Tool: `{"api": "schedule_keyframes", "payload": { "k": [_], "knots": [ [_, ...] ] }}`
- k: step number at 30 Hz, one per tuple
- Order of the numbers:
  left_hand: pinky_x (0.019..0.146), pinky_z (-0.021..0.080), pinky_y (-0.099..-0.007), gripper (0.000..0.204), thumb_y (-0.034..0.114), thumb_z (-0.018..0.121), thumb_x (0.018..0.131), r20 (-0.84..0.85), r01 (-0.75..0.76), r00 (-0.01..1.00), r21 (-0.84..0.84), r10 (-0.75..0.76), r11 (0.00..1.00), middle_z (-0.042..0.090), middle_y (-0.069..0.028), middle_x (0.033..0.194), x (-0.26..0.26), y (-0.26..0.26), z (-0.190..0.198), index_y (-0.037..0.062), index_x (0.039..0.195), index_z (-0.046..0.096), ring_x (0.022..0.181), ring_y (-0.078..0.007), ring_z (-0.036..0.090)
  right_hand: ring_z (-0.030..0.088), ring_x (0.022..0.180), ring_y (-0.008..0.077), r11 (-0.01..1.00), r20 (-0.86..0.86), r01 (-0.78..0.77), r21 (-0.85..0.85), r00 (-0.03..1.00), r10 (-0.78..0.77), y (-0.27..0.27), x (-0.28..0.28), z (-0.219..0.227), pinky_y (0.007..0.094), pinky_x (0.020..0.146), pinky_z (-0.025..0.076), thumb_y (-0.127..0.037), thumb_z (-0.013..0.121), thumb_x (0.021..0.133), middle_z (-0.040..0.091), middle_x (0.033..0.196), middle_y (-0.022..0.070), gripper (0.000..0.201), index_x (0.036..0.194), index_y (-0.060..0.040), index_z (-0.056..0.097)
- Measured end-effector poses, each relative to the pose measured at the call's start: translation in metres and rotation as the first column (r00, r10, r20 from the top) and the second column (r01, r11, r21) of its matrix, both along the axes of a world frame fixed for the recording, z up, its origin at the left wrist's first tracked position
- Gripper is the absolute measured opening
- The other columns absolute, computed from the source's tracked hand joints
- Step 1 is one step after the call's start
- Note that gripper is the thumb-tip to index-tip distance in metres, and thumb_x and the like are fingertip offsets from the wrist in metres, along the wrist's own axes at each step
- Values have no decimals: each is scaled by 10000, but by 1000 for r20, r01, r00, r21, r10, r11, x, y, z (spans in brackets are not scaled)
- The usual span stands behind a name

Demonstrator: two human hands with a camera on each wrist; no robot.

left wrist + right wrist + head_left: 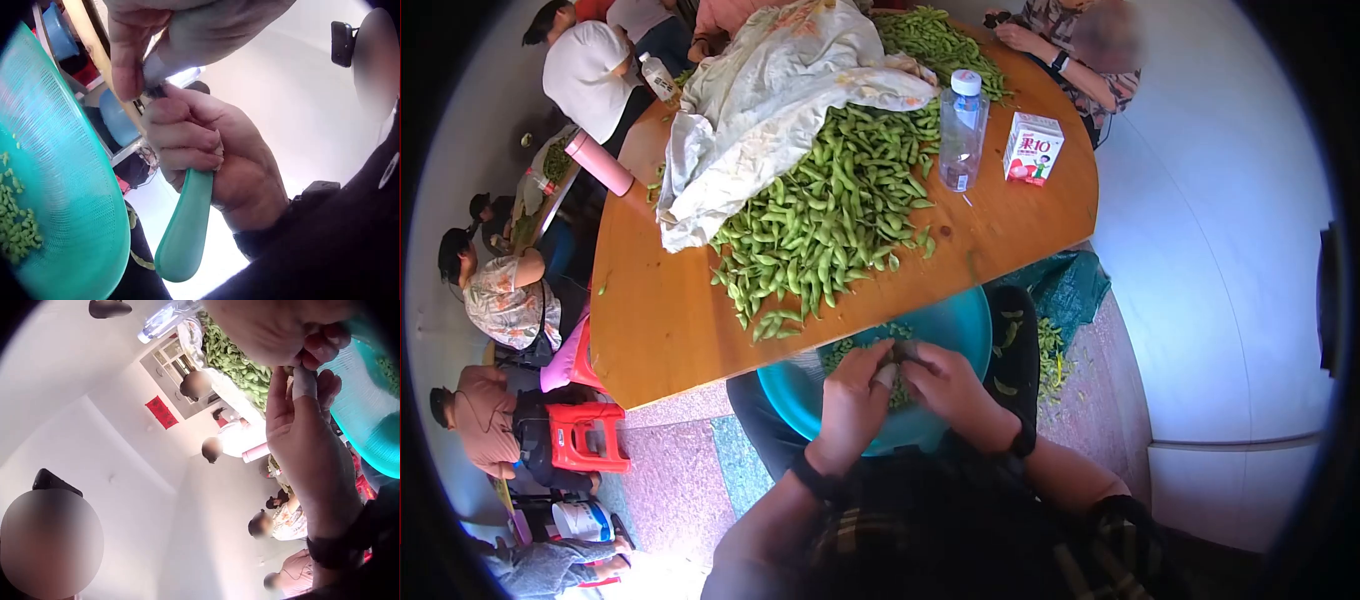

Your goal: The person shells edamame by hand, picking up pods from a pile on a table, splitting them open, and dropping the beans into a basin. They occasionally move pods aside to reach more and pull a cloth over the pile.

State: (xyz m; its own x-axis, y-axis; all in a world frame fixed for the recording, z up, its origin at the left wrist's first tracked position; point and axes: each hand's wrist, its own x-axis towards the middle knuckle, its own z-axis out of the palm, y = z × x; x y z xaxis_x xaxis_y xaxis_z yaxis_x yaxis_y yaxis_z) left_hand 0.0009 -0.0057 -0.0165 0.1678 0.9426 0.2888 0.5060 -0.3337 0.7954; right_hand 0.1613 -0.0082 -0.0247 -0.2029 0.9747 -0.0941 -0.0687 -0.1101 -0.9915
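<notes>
Both hands meet above a turquoise mesh basket [973,335] on the person's lap, where shelled green beans [15,219] lie. The left hand [855,398], its thumb wrapped in white, pinches a small greenish pod [289,370], mostly covered by fingers. In the right hand [953,383] is a tool with a turquoise handle [186,234]; the fingers curl round the handle, which sticks out below the palm. The tool's working end is hidden among the fingertips, where a dark bit shows in the left wrist view. A heap of green soybean pods [830,215] covers the table's middle.
A stained white cloth [775,110] drapes over the heap on the wooden table [670,345]. A clear bottle [962,140] and a drink carton [1032,148] stand to the right, a pink flask [598,163] at the left. Several people sit around; a red stool [588,437] stands left.
</notes>
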Motion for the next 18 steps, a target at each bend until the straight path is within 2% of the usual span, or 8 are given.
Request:
{"api": "schedule_keyframes", "payload": {
  "k": [2,3,4,7,12,14,16,18],
  "knots": [
    [681,528,-361,308,-12,634,823,94,25,995,-43,-20,999,629,-173,864,-1,5,-3,11,1130,651,751,-327,648,443,545,49,981,-139,-76,-180,989,51,4,3,13,238,483,351,-113,539,964,513,661,-26,101,957,-27,590],
    [641,524,-316,294,-11,615,865,141,49,989,-98,-35,994,658,-129,880,-3,7,-2,5,1158,642,707,-237,663,443,545,49,980,-140,-74,-183,989,48,5,4,16,238,483,351,-113,539,964,513,661,-26,101,957,-27,590],
    [641,524,-316,294,-11,615,865,142,50,989,-101,-36,994,658,-129,880,-3,8,-2,5,1158,642,707,-237,663,440,534,47,964,-171,-101,-245,983,60,6,6,17,233,469,339,-115,542,961,512,666,-27,99,980,-32,593],
    [636,522,-263,263,27,537,953,398,151,917,-423,34,893,669,-52,929,-8,13,-4,-9,1196,632,722,-99,629,419,509,39,937,-192,-124,-325,979,63,9,7,13,213,447,304,-156,539,963,496,664,-38,128,1006,-52,599],
    [682,516,-246,294,74,496,972,596,305,790,-587,145,750,663,-58,900,-20,16,-27,4,1237,602,726,-109,623,431,511,44,926,-155,-144,-349,983,94,13,9,-7,207,461,308,-185,534,966,503,667,-41,144,939,-57,594],
    [692,513,-243,305,86,484,974,663,364,715,-624,222,691,660,-58,894,-20,15,-30,6,1250,587,728,-115,622,535,563,103,993,162,-101,-53,981,109,12,7,-20,282,505,402,-131,574,943,535,628,40,135,963,1,596],
    [685,519,-263,319,53,462,950,675,409,616,-715,406,567,649,-63,903,-20,14,-34,-11,1249,552,712,-149,621,550,576,135,988,273,-96,119,960,61,7,3,-21,310,531,421,-122,572,941,544,639,89,138,957,14,589],
    [709,522,-280,318,40,456,935,699,439,562,-705,442,557,645,-82,951,-23,12,-44,-28,1234,541,755,-168,627,565,590,166,952,369,-108,287,929,-6,4,0,-20,338,556,439,-113,570,939,554,650,137,142,952,28,583]
  ]
}}
